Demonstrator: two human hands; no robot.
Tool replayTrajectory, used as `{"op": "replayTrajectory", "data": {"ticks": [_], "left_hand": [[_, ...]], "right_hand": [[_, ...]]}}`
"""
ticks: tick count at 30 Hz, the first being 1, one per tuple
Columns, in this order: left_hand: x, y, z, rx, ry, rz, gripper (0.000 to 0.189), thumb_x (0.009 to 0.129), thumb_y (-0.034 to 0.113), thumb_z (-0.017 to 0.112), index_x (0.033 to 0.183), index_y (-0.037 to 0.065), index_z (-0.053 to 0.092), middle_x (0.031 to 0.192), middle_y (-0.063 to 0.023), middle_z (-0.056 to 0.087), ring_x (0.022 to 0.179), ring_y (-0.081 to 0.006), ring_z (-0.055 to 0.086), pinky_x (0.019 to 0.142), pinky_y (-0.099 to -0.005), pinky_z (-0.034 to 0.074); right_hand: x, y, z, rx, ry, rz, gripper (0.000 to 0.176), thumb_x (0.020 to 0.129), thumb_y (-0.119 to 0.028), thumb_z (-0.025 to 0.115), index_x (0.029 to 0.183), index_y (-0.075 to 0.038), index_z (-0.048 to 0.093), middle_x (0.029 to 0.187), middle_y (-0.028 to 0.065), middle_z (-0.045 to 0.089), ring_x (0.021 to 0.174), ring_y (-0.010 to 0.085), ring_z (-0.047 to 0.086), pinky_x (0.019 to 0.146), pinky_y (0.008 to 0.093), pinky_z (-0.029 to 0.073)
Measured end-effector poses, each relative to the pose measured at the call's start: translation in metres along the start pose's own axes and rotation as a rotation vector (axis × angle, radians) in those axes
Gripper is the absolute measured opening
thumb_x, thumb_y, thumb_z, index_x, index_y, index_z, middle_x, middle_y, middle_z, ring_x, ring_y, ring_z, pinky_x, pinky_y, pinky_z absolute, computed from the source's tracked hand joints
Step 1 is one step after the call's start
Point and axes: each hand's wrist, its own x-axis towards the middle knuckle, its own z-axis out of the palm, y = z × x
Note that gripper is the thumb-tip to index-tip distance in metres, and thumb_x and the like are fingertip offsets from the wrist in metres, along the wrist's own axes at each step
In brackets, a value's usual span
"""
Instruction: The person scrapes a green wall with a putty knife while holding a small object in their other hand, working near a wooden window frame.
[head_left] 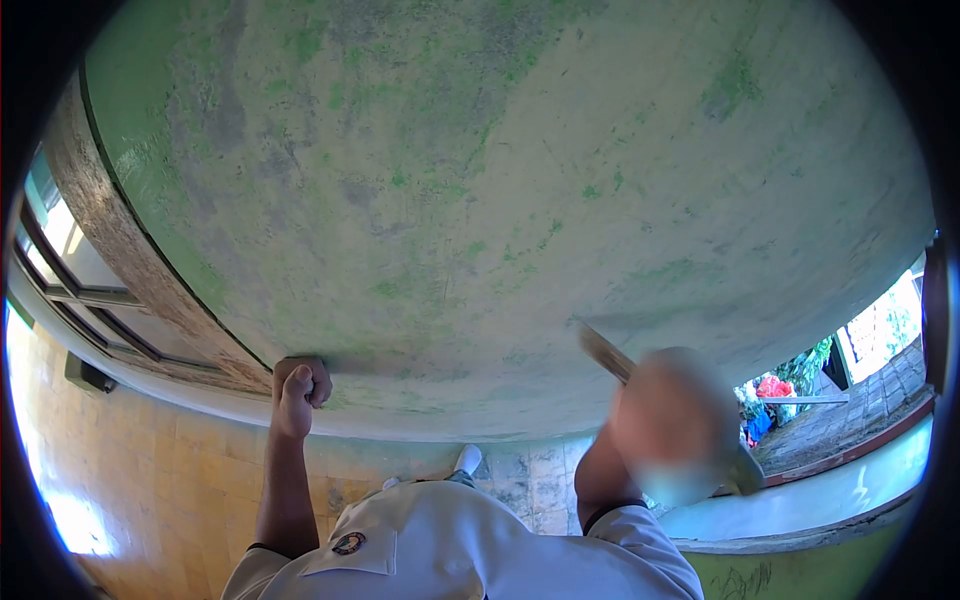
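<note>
My left hand [302, 384] is a closed fist against the lower left of the wall [480, 220], close to the wooden frame. Nothing sticks out between its fingers. A blurred patch covers most of my right hand [672, 425], which is raised at the right. From this hand a long tool with a narrow, brownish flat end [606, 354] reaches up and left, its tip at the wall surface. Below the hand, a greenish piece [745, 472] shows at the other side. The wall is patchy, with green paint, grey spots and a pale coat.
A worn wooden frame [150, 240] with window panes borders the wall on the left. At the right is an opening with a ledge [850, 490], red flowers [773, 387] and plants beyond. Tiled floor [210, 470] lies below, with a dark box [90, 374] near the left.
</note>
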Motion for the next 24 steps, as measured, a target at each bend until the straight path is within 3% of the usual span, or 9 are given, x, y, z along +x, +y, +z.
{"op": "replayTrajectory", "data": {"ticks": [4,7,14,16,19,24], "left_hand": [[0.001,0.002,0.001,-0.011,-0.006,-0.004,0.057,0.087,0.048,0.046,0.049,0.005,0.038,0.043,-0.0011,0.034,0.039,-0.0095,0.030,0.039,-0.0253,0.021],[0.001,0.001,0.001,-0.004,-0.003,0.018,0.058,0.087,0.049,0.046,0.049,0.005,0.038,0.042,-0.0011,0.033,0.039,-0.0097,0.030,0.039,-0.0253,0.021],[0.002,0.002,0.002,-0.006,0.003,-0.002,0.058,0.086,0.050,0.046,0.049,0.005,0.038,0.043,-0.0015,0.034,0.039,-0.0096,0.030,0.039,-0.0252,0.021],[0.001,0.001,0.002,-0.022,-0.004,-0.001,0.058,0.086,0.050,0.047,0.050,0.005,0.039,0.043,-0.0020,0.035,0.039,-0.0096,0.031,0.039,-0.0252,0.021],[0.001,0.001,0.001,-0.009,-0.004,-0.011,0.058,0.086,0.049,0.047,0.050,0.005,0.039,0.044,-0.0023,0.035,0.039,-0.0096,0.031,0.039,-0.0252,0.021],[0.001,0.001,0.001,-0.020,-0.001,-0.016,0.058,0.086,0.050,0.046,0.050,0.005,0.040,0.044,-0.0021,0.035,0.039,-0.0096,0.031,0.039,-0.0252,0.020]], "right_hand": [[0.001,-0.007,0.002,0.035,0.040,0.036,0.022,0.086,-0.012,0.047,0.067,-0.011,0.036,0.044,-0.0025,0.033,0.035,0.0076,0.025,0.035,0.0249,0.018],[0.004,-0.015,0.000,0.166,0.107,-0.081,0.020,0.085,-0.010,0.047,0.068,-0.010,0.036,0.044,-0.0018,0.033,0.036,0.0086,0.026,0.036,0.0264,0.019],[0.003,-0.008,0.002,0.074,0.042,0.057,0.020,0.087,-0.010,0.047,0.072,-0.009,0.035,0.046,-0.0025,0.032,0.037,0.0081,0.026,0.037,0.0250,0.021],[0.005,-0.017,0.004,0.204,0.102,-0.118,0.018,0.088,-0.010,0.047,0.074,-0.008,0.036,0.046,-0.0019,0.032,0.038,0.0083,0.026,0.038,0.0263,0.021],[0.000,0.005,0.001,0.074,0.032,0.041,0.020,0.089,-0.012,0.046,0.073,-0.009,0.036,0.046,-0.0019,0.032,0.037,0.0082,0.025,0.037,0.0257,0.021],[0.003,-0.011,0.000,0.099,0.009,0.058,0.021,0.089,-0.010,0.045,0.071,-0.010,0.034,0.047,-0.0018,0.031,0.038,0.0088,0.025,0.038,0.0262,0.021]]}}
